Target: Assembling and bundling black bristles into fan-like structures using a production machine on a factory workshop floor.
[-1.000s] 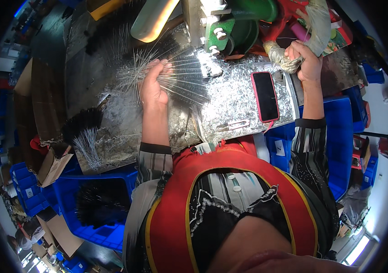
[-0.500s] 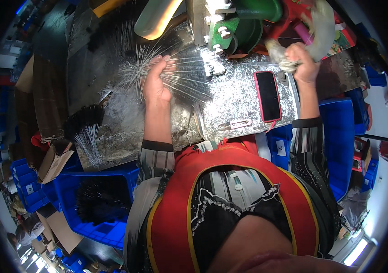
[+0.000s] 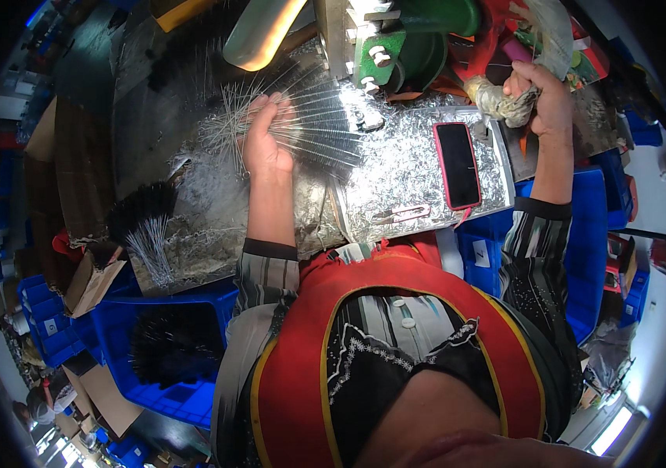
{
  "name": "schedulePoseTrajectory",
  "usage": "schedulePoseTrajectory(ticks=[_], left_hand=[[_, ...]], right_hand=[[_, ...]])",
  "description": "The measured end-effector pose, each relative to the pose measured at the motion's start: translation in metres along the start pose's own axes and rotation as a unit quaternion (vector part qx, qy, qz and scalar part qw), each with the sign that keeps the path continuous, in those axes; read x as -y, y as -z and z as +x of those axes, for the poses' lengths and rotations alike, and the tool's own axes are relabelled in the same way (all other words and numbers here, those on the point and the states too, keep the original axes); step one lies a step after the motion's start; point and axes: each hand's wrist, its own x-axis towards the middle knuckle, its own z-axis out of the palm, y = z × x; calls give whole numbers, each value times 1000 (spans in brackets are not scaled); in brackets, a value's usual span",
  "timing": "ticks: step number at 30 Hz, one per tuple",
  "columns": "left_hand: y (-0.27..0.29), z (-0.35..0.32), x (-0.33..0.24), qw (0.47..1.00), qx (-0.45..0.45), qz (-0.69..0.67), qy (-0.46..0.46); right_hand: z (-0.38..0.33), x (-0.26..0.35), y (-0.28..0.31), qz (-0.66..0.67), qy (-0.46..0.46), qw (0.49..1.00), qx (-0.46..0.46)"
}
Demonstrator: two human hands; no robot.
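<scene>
My left hand [image 3: 269, 140] is closed around a fanned bunch of thin wire-stemmed brushes [image 3: 313, 125]. Their bare wire ends cross on the left of the hand, and the dark bristled parts spread right, towards the green machine [image 3: 380, 58]. At the upper right, my right hand [image 3: 545, 97] is closed on a pale, cloth-like wrapped handle [image 3: 508, 105]. Part of that handle is hidden by the fingers. A foil-like silvery surface [image 3: 395, 171] lies between the hands, with a red-edged phone [image 3: 458, 165] on it.
Another bundle of black wire-stemmed brushes [image 3: 149, 242] rests at the bench's left front. A blue bin [image 3: 169, 402] below it holds more black brushes. Small snips [image 3: 403, 214] lie near the front edge. A yellowish lamp-like piece [image 3: 259, 39] overhangs the bench; a blue bin [image 3: 589, 257] stands right.
My right hand has shifted a little to the right, with the wrapped handle still in its grip. The left hand and its brushes have hardly moved.
</scene>
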Motion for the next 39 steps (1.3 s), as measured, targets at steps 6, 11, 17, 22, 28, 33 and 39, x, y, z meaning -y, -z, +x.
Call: schedulePoseTrajectory(ticks=[6, 11, 17, 22, 28, 33, 39], left_hand=[[1, -2, -4, 1000, -23, 2, -2], [-4, -3, 0, 1000, 3, 8, 1], [-3, -5, 2, 999, -25, 15, -31], [-14, -7, 5, 999, -42, -3, -27], [-12, -7, 5, 997, -64, 13, -41], [-16, -3, 8, 998, -54, 20, -39], [-12, -5, 8, 997, -67, -4, -38]], right_hand=[[2, -23, -3, 27, 73, 997, -12], [-1, -72, -8, 2, 227, 974, 15], [1, -44, 2, 54, 132, 988, 64], [0, -9, 4, 11, 7, 1000, -4], [-2, 0, -5, -36, 3, 999, -14], [-1, -66, -9, -6, 220, 975, 15], [-5, -39, -5, -1, 102, 995, -3]])
